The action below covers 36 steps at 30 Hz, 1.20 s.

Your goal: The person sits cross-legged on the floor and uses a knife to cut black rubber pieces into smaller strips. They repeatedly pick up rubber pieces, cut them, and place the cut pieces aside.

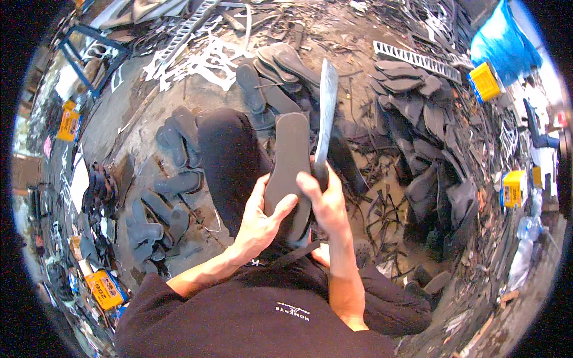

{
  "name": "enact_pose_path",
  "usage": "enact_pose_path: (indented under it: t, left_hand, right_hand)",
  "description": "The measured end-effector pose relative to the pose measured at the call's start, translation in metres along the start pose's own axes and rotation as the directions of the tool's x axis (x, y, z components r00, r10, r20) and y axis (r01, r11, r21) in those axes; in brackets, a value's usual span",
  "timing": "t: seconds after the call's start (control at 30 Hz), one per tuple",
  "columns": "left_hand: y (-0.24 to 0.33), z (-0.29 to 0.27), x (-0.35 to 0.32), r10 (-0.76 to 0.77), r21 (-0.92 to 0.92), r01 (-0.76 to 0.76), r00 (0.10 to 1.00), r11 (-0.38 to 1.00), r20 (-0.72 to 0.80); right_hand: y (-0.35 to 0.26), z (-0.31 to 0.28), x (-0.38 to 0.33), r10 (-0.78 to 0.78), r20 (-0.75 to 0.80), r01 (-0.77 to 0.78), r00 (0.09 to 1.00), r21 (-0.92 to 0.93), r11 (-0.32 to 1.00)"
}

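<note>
Over my lap, my left hand grips a dark grey shoe sole by its edge, with the thumb lying across its lower face. The sole stands lengthwise, its rounded end pointing away from me. My right hand is closed around the dark handle of a long knife. Its pale, broad blade points up and away, just right of the sole. The right thumb rests against the sole's right edge. A thin dark strip hangs below the hands; where it joins is hidden.
A tall heap of dark soles stands on the right. More loose soles lie to the left, and stacked soles lie ahead. White cut-out scraps, dark trimmings, a blue bag and several yellow boxes surround me.
</note>
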<state>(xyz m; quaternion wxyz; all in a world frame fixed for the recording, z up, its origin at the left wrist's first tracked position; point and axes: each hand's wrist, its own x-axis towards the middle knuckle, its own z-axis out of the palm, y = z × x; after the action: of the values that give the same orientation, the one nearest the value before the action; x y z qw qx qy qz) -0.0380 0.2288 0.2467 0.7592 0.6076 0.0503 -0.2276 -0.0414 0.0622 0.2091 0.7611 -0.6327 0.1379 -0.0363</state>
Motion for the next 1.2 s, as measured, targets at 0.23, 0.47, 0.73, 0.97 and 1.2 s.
enact_pose_path:
  t: [0.23,0.47,0.73,0.97,1.2]
  left_hand:
    - [0.007,0.008,0.041,-0.170,-0.160,0.215,0.952,0.963,0.254]
    - [0.029,0.017,0.040,-0.292,-0.114,0.350,0.890,0.930,0.349]
    - [0.040,0.021,0.022,-0.341,0.044,0.363,0.819,0.931,0.460]
    - [0.063,0.027,0.008,-0.348,0.180,0.306,0.688,0.935,0.637]
    - [0.061,0.052,0.000,-0.460,0.331,0.321,0.555,0.887,0.693]
  right_hand:
    - [-0.014,-0.012,-0.111,0.220,-0.024,-0.221,0.975,-0.009,0.975]
    - [0.007,-0.036,-0.147,-0.340,-0.261,0.027,0.903,-0.758,0.652]
    - [-0.038,-0.053,-0.148,-0.367,-0.228,0.054,0.902,-0.784,0.618]
    - [-0.165,-0.069,-0.128,0.120,-0.002,-0.083,0.993,-0.733,0.676]
    - [-0.192,-0.102,-0.074,0.419,0.413,0.142,0.808,-0.828,0.542]
